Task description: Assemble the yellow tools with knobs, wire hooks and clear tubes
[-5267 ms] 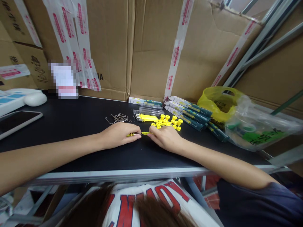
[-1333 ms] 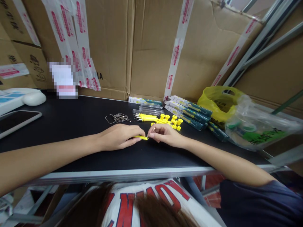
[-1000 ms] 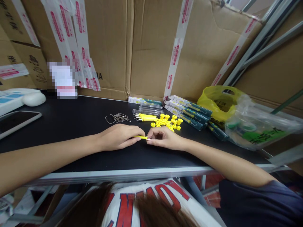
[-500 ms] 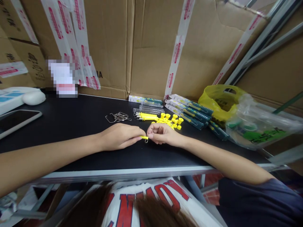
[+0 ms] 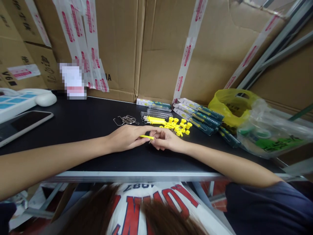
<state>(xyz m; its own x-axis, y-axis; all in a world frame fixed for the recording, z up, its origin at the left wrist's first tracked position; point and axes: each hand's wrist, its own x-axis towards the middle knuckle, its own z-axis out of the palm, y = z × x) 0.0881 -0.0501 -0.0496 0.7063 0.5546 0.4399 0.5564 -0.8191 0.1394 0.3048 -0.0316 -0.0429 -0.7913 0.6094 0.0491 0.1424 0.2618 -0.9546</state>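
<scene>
My left hand (image 5: 127, 137) lies on the black table (image 5: 80, 127) with its fingers closed round a thin yellow stick (image 5: 146, 136). My right hand (image 5: 164, 139) meets it from the right, pinching a small metal hook (image 5: 151, 138) at the stick's tip. Just behind the hands lie several yellow caps (image 5: 179, 125) and yellow tubes (image 5: 153, 120). A tangle of wire hooks (image 5: 126, 119) rests to the left of them.
Green and white packets (image 5: 195, 115) lie behind the caps. A yellow bag (image 5: 231, 106) and a clear plastic bag (image 5: 271, 133) sit at the right. A phone (image 5: 23, 122) and a white device (image 5: 22, 99) are at the far left. Cardboard boxes (image 5: 158, 49) wall the back.
My right hand has closed in on the stick's tip and turned its pinch on the metal hook. The camera has shifted, so everything sits slightly further right.
</scene>
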